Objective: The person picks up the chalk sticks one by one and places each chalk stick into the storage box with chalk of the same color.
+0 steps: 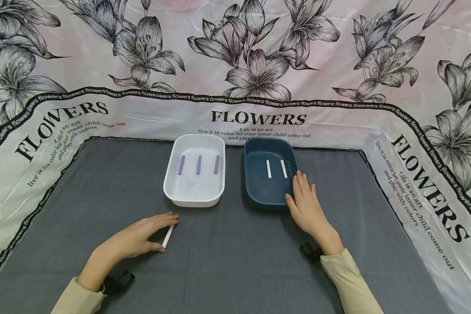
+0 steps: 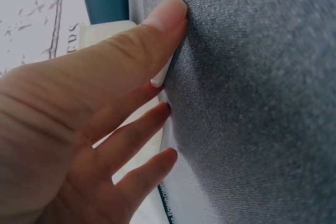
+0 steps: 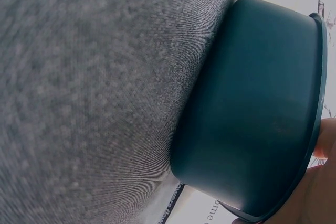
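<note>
Front left of the trays, my left hand [image 1: 141,235] pinches a white stick of chalk [image 1: 167,237] lengthwise, thumb at the near end and fingertips at the far end. In the left wrist view the thumb hides most of the chalk [image 2: 161,74], which is close to the cloth. My right hand [image 1: 308,207] rests against the near right corner of a dark blue tray [image 1: 264,201], fingers along its right rim and thumb at the front. Two white chalk sticks [image 1: 268,169] lie inside that tray. The right wrist view shows the blue tray's outer wall [image 3: 252,103] and part of the hand.
Left of the blue tray stands a white tray [image 1: 194,198] with three purple chalk sticks [image 1: 198,165] in a row. Grey cloth [image 1: 227,261] covers the table, and its white border carries flower prints and lettering [image 1: 259,117].
</note>
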The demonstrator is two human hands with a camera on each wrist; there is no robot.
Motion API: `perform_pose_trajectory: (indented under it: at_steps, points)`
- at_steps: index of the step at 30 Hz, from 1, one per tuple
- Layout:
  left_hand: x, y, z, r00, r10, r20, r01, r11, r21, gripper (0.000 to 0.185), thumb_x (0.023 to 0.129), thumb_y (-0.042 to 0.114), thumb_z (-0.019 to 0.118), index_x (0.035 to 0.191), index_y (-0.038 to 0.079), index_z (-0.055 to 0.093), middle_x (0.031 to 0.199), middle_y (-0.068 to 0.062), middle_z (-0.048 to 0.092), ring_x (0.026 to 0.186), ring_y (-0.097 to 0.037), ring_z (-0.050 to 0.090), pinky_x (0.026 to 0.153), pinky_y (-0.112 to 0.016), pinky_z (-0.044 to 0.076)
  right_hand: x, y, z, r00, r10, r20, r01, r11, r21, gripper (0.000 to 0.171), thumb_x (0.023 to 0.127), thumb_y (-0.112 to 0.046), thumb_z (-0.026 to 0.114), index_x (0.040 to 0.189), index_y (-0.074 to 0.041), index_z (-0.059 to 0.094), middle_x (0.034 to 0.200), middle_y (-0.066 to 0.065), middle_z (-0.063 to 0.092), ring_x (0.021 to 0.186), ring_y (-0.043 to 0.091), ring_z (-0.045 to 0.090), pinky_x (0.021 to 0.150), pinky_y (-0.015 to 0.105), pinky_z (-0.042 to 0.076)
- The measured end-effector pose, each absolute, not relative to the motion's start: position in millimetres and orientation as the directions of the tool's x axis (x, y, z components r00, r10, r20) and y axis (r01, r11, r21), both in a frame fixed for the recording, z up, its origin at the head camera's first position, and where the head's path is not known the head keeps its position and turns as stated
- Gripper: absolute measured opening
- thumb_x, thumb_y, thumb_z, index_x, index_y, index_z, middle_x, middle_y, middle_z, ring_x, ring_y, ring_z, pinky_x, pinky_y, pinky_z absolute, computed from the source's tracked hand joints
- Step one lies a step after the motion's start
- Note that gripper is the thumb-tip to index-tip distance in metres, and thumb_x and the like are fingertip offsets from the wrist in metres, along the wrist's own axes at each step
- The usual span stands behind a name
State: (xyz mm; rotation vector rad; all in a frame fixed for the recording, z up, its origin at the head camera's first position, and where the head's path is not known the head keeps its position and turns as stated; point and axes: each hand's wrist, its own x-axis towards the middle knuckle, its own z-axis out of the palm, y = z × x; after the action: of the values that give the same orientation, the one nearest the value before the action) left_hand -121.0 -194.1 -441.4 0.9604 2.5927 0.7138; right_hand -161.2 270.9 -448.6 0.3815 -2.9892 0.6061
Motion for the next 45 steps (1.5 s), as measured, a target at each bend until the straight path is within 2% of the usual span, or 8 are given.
perform_pose_trajectory:
  at_steps: [10,24,34,45]
  points:
    - [-124,-191,-443,-0.724,0.683,-0.095,0.531,0.640,0.556,0.073,0.082,0.014,0.081,0.145,-0.003,0.047,0.151,-0.021,0.043,0.137,-0.038,0.042,0.104,-0.054,0.042,-163,271,-448,-0.965,-0.231,0.126,-0.262,0.889,-0.375,0.065,0.108,-0.030,0.037,0.154,0.010,0.013,0.164,0.021,0.001,0.151,0.035,-0.003,0.117,0.062,0.002]
    - [-124,-177,-445,-0.723,0.690,-0.031,0.562,0.614,0.555,0.074,0.082,0.015,0.081,0.142,-0.011,0.046,0.147,-0.025,0.045,0.133,-0.039,0.046,0.103,-0.052,0.044,-162,271,-448,-0.958,-0.242,0.155,-0.285,0.876,-0.388,0.066,0.108,-0.031,0.037,0.153,0.011,0.015,0.164,0.021,0.001,0.151,0.034,-0.003,0.116,0.064,0.004]
    - [-124,-157,-450,-0.710,0.704,0.017,0.588,0.578,0.566,0.073,0.085,0.016,0.078,0.143,-0.012,0.043,0.148,-0.026,0.043,0.134,-0.038,0.045,0.103,-0.051,0.044,-163,272,-447,-0.961,-0.237,0.142,-0.274,0.881,-0.385,0.066,0.108,-0.031,0.037,0.154,0.010,0.014,0.164,0.021,0.001,0.151,0.035,-0.002,0.117,0.063,0.004]
    - [-123,-130,-456,-0.735,0.676,0.044,0.562,0.573,0.597,0.074,0.087,0.018,0.077,0.145,-0.011,0.041,0.151,-0.025,0.040,0.138,-0.035,0.041,0.107,-0.049,0.041,-163,271,-446,-0.964,-0.234,0.126,-0.265,0.885,-0.384,0.066,0.108,-0.030,0.037,0.154,0.010,0.013,0.164,0.020,0.000,0.151,0.035,-0.003,0.118,0.062,0.003]
